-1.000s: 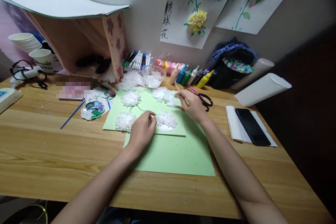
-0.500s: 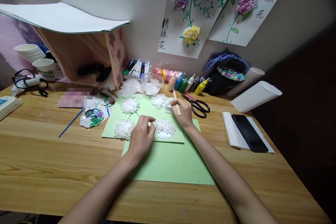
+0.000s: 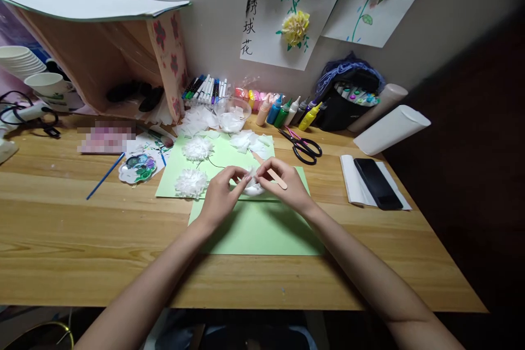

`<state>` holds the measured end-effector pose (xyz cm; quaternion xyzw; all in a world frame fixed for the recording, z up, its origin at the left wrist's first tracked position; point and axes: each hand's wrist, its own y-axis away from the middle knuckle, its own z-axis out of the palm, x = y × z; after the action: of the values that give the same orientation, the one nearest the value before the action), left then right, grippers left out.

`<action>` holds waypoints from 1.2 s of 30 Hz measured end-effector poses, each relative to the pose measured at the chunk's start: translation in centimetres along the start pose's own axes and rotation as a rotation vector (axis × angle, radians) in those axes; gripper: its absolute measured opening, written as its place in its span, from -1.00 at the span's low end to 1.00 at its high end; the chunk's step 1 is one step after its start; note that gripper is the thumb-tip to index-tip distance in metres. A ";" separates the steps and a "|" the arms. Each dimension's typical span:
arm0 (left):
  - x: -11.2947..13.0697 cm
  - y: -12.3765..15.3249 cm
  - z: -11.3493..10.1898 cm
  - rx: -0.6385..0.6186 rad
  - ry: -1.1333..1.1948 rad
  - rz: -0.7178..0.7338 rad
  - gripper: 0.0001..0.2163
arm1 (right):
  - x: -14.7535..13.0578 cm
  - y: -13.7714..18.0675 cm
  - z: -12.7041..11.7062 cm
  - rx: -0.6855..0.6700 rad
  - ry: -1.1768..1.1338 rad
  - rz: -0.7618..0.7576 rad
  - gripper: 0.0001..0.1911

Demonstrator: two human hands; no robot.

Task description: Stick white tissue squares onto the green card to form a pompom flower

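Note:
My left hand (image 3: 220,194) and my right hand (image 3: 289,185) meet over the lower right of the upper green sheet (image 3: 229,162). Between their fingertips is a thin piece of white tissue paper (image 3: 253,173), pinched from both sides. A wooden craft stick (image 3: 279,178) also lies across my right fingers, slanting down to the right. Below the fingertips, a white paper flower (image 3: 254,190) is partly hidden by the hands. Two more ruffled flowers, one upper (image 3: 197,149) and one lower (image 3: 191,183), sit left of my left hand, with thin dark stem lines beside them.
Loose tissue pieces (image 3: 245,141) and a clear bowl (image 3: 233,115) lie behind. Black-handled scissors (image 3: 305,147) and paint bottles (image 3: 283,114) are at the back right. A phone (image 3: 377,183) rests on tissues at right; a paint palette (image 3: 138,168) and blue brush (image 3: 105,176) are left.
My right hand has come back from the loose tissue pile with a piece of tissue, keeping the craft stick. It now meets my left hand above the flower. The camera view has tilted down.

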<state>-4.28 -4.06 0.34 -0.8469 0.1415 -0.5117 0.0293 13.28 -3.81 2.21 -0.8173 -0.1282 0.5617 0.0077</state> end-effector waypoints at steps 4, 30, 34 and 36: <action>-0.2 -0.1 -0.3 -0.092 0.082 -0.083 -0.79 | 0.5 0.4 -0.1 0.015 0.034 -0.052 -0.93; -0.7 0.0 1.0 -0.071 -0.313 -0.120 -0.90 | 4.9 2.7 1.1 0.102 0.245 -0.460 -0.49; -0.7 -0.2 0.9 -0.065 -0.307 -0.118 -0.86 | 4.6 2.6 1.2 0.102 0.215 -0.509 -0.60; -0.8 -0.3 0.7 -0.039 -0.305 -0.134 -0.82 | 4.6 2.5 1.3 0.105 0.209 -0.509 -0.62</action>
<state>-4.00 -3.58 -0.61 -0.9228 0.0888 -0.3750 -0.0003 14.15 -5.42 -2.89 -0.8108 -0.2987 0.4603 0.2039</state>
